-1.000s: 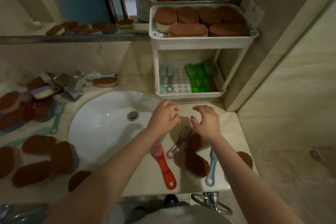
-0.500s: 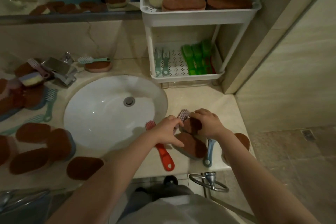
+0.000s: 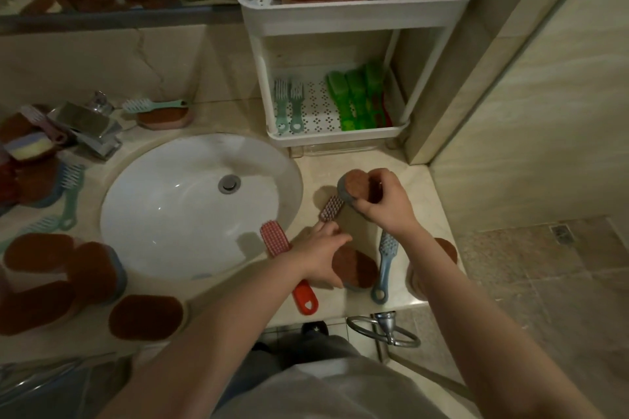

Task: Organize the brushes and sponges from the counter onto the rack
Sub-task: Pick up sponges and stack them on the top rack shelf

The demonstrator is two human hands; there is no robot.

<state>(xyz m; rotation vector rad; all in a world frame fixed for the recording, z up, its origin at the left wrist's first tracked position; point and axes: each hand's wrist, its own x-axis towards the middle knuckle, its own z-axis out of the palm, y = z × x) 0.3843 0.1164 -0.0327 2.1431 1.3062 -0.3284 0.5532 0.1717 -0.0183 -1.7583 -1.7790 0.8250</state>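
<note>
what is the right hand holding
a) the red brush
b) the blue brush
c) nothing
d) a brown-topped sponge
d: the right hand has its fingers curled round a brown-topped sponge, while the blue brush lies on the counter.

Bare rack [image 3: 318, 109] floor between shelved brushes [image 3: 355, 97]

Beige counter [image 3: 357, 160] bears brown sponges [image 3: 146, 316], red brush [image 3: 304, 296], blue brush [image 3: 384, 269], white rack [image 3: 337, 136]
</note>
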